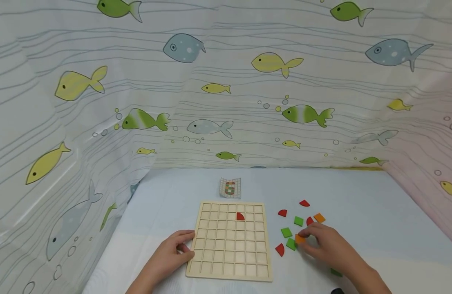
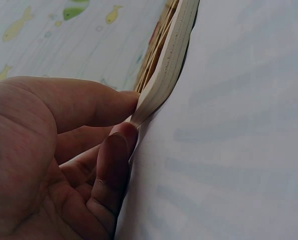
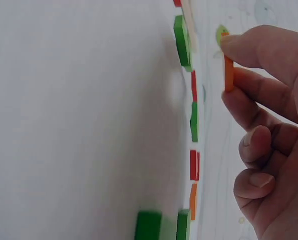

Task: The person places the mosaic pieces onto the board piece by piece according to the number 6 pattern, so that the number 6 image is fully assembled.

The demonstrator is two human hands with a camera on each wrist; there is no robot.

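Head view shows the right hand (image 1: 323,241) pinching an orange square (image 1: 299,239) between thumb and fingers, over the scatter of loose pieces to the right of the wooden board (image 1: 217,245). Seen from the right wrist, the piece looks raised off the tabletop (image 1: 156,204), gripped on edge, with the two outer fingers curled toward the palm. The left hand (image 1: 171,254) has its thumb and fingers slightly bent, tips resting against the board's left edge rather than wrapped round it, probably to steady it.

On the board, one red wedge (image 1: 240,216) sits in the second row from the far side, fifth cell from the left. Beyond the board lies a card (image 1: 230,188) with a coloured pattern on a grid, too small to read cell by cell. Around the right hand lie green squares (image 1: 286,232), more red wedges (image 1: 280,249) and another orange square (image 1: 319,218).

This looks like an early step: picking up a piece to copy the card. The next move seems to call for checking the card, carrying the square left over the board, turning it flat and lining its edges up with the chosen cell.
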